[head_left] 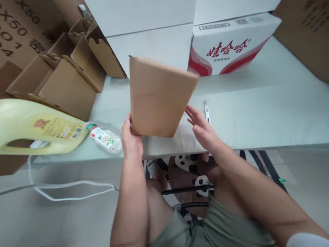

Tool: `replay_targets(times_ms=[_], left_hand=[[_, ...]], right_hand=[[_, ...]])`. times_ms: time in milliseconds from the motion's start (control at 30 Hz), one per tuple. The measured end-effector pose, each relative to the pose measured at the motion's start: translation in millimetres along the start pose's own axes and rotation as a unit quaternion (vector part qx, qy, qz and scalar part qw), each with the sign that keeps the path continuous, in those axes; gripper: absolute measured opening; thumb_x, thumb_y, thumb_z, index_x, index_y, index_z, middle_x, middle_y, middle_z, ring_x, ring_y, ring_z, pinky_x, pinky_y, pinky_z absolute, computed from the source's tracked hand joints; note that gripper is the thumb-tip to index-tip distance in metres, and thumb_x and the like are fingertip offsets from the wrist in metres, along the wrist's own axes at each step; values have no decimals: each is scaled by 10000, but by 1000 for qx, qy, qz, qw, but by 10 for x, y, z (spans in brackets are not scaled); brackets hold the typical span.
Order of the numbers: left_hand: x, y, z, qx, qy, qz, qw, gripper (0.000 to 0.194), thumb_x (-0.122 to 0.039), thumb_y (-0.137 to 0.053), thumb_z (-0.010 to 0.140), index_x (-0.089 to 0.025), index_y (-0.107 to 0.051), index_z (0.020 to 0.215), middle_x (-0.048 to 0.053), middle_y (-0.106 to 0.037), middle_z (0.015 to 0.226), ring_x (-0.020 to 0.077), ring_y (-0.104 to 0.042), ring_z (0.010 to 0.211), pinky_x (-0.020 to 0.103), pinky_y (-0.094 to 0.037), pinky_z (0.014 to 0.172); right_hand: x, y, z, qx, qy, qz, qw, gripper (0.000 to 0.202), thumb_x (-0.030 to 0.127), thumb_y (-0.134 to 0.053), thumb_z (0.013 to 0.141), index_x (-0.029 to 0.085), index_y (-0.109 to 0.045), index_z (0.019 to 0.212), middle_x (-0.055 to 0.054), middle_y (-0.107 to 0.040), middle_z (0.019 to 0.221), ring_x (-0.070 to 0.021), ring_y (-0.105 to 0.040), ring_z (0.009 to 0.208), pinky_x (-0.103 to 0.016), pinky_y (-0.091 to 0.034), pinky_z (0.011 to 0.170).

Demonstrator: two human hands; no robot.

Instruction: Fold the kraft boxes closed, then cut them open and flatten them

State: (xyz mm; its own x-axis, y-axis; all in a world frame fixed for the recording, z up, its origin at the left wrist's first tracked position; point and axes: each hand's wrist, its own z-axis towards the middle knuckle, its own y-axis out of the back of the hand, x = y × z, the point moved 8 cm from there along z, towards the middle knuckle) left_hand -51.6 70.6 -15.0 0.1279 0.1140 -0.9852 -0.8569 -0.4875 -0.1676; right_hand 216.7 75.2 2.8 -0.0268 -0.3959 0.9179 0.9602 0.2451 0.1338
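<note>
A plain brown cardboard box [159, 97] is held up, tilted, over the front of the table. My left hand [131, 139] grips its lower left edge, with the fingers partly hidden behind it. At the box's right side is my right hand [202, 128], its fingers stretched out and the fingertips at or very near the edge. Just beyond the right hand a slim silver-and-white utility knife [207, 111] lies on the table. A clear bottle with a green-and-white label [104, 137] lies on its side left of my left hand.
A large yellow jug [74, 121] lies at the left, beside open cardboard dividers [69, 82]. White cartons [154, 44] and a red-and-white carton [228, 48] stand along the back of the pale table [269, 113]. A white cable [74, 183] hangs below the left front edge.
</note>
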Motion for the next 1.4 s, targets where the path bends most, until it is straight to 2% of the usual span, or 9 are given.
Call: replay_targets(times_ms=[133, 500, 600, 767, 933, 1100, 1167, 1267, 1400], left_hand=[[166, -135, -110, 73, 64, 45, 994, 543, -666, -556, 897, -235, -721, 1183, 88, -677, 1381, 270, -585, 1351, 363, -545, 1050], [536, -555, -596, 212, 318, 79, 921, 552, -586, -410, 999, -205, -636, 1327, 136, -688, 1343, 289, -717, 1104, 370, -634, 700], [507, -568, -519, 232, 215, 194, 929, 566, -596, -476, 964, -205, -618, 1347, 159, -713, 1269, 327, -692, 1137, 417, -619, 736], [-45, -439, -334, 101, -157, 272, 944, 676, -590, -592, 896, -215, -508, 1452, 162, -646, 1359, 326, -595, 1299, 490, -512, 1028], [-496, -600, -598, 187, -403, 222, 868, 450, -505, -393, 1009, -280, -648, 1304, 50, -596, 1437, 243, -487, 1419, 485, -227, 1282], [-473, -630, -613, 191, -400, 193, 876, 415, -380, -348, 1037, -293, -637, 1322, 25, -575, 1445, 214, -479, 1413, 466, -167, 1311], [-449, -642, -615, 191, -400, 181, 878, 414, -381, -349, 1035, -298, -635, 1323, 22, -574, 1440, 215, -481, 1409, 471, -157, 1316], [-449, -662, -623, 195, -401, 177, 877, 406, -367, -353, 1036, -298, -635, 1319, 21, -580, 1425, 210, -488, 1400, 473, -157, 1318], [-478, -680, -635, 199, -395, 175, 880, 397, -360, -360, 1035, -289, -641, 1306, 25, -582, 1421, 208, -489, 1394, 476, -156, 1318]], right_hand=[[434, -142, -92, 30, 98, -135, 986, 765, 571, -604, 913, 350, -317, 1587, -57, -191, 1722, -290, -182, 1593, -571, -312, 1243], [696, 41, -151, -64, 180, -217, 957, 448, 313, -606, 938, 324, -631, 1385, -56, -602, 1478, -308, -466, 1461, -598, -403, 1204], [653, 103, -113, -73, 193, -242, 948, 410, 294, -631, 930, 312, -672, 1338, -64, -659, 1408, -297, -548, 1393, -563, -473, 1161], [665, -60, -64, -19, 221, -287, 932, 404, 331, -646, 930, 274, -680, 1329, -63, -671, 1393, -291, -562, 1380, -524, -493, 1154], [800, -321, -107, 47, 241, -204, 948, 270, 353, -633, 934, 244, -749, 1152, -67, -741, 1272, -295, -589, 1344, -502, -512, 1114], [477, 257, 1, -120, 46, -144, 981, 247, 304, -487, 982, 220, -719, 992, -78, -760, 1022, -216, -713, 993, -393, -589, 874], [220, 597, 9, -169, -102, -296, 935, 251, 308, -525, 934, 208, -696, 1088, -100, -734, 1058, -242, -697, 931, -398, -565, 790], [-173, 922, -60, -86, -317, -484, 811, 534, 393, -587, 872, 203, -560, 1370, -144, -715, 1163, -329, -679, 966, -443, -517, 758], [-416, 984, -166, 17, -412, -528, 742, 731, 421, -588, 840, 221, -389, 1515, -129, -751, 1061, -371, -677, 960, -421, -471, 703]])
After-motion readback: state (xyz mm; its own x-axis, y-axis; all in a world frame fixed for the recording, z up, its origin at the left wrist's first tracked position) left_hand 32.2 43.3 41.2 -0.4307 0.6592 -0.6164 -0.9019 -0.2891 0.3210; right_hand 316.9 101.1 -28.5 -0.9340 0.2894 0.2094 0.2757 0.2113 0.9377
